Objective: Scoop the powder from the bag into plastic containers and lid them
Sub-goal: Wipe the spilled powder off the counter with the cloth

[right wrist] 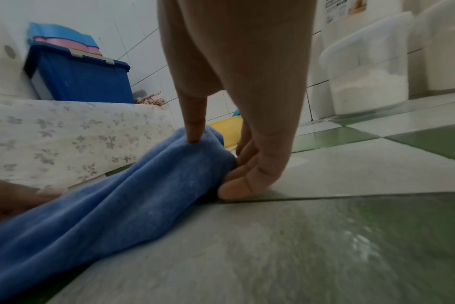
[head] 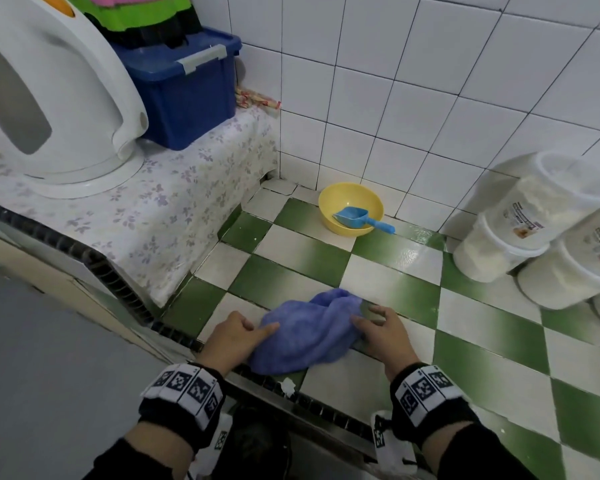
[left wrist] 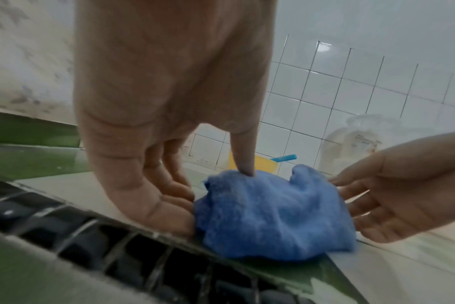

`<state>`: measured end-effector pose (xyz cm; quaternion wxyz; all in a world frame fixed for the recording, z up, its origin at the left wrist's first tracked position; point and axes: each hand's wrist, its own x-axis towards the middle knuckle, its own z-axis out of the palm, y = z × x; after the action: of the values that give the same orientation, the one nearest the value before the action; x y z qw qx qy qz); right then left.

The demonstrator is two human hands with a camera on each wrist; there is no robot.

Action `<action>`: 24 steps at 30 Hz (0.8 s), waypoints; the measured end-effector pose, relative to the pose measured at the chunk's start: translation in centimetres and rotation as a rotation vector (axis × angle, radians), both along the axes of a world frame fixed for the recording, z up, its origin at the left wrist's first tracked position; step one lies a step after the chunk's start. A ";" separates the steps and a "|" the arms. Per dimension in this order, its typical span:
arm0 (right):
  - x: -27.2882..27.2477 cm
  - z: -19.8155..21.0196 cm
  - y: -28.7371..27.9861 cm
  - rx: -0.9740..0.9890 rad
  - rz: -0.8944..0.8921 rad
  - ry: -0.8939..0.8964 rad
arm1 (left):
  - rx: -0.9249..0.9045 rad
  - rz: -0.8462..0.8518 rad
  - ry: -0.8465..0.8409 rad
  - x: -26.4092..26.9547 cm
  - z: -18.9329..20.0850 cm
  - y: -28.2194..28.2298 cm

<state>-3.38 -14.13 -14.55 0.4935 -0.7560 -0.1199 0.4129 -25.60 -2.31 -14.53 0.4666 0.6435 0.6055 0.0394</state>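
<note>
While crumpled at the near edge of the checkered countertop point(head: 388, 271), a blue cloth point(head: 309, 334) is pinched by left hand point(head: 234, 337) and right hand point(head: 383, 330). Scoop point(head: 359, 218) is seen in yellow bowl point(head: 329, 199) near far wall; lidded powder containers point(head: 520, 237) stacked at right edge.

kettle point(head: 49, 98): top cut off | containers point(head: 551, 237): right edge cropped | labels unreadable
</note>
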 end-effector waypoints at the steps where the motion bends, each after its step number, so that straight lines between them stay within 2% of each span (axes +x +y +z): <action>1: 0.0 -0.4 0.1 -0.044 0.018 -0.023 | 0.009 -0.017 0.025 0.3 0.1 -0.1; 3: -0.1 -0.6 0.5 -0.085 0.096 -0.034 | 0.022 -0.087 0.060 0.8 0.1 0.1; 6: -0.4 0.3 1.0 -0.082 0.160 0.015 | -0.034 -0.118 -0.049 1.3 -0.3 0.6; 9: 0.0 1.6 1.3 0.012 0.102 0.113 | -0.019 0.022 -0.240 1.0 0.1 1.6; 11: 0.5 2.0 1.1 0.027 0.112 0.075 | 0.016 0.144 -0.300 0.7 0.4 2.1; 12: 0.6 1.8 1.1 0.009 0.134 0.040 | 0.037 0.157 -0.281 0.6 0.2 2.2; 15: 0.5 0.3 1.0 -0.160 0.194 -0.064 | 0.111 0.027 -0.057 0.5 -0.1 1.7; 16: 0.4 -0.1 1.0 -0.213 0.205 -0.098 | 0.125 0.032 -0.024 0.7 -0.1 1.5; 19: -0.1 0.3 1.1 -0.219 0.189 -0.112 | 0.060 0.091 -0.012 1.1 0.1 1.6; 22: -1.2 0.9 1.3 -0.200 0.246 0.012 | -0.067 -0.019 0.016 1.8 -0.3 1.8; 24: -1.8 0.6 1.4 -0.185 0.262 -0.016 | -0.098 -0.021 -0.007 2.1 -0.3 1.8</action>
<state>-5.21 -12.69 -14.00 0.3628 -0.7794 -0.1831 0.4769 -23.51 -0.56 -14.79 0.5000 0.6262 0.5981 0.0071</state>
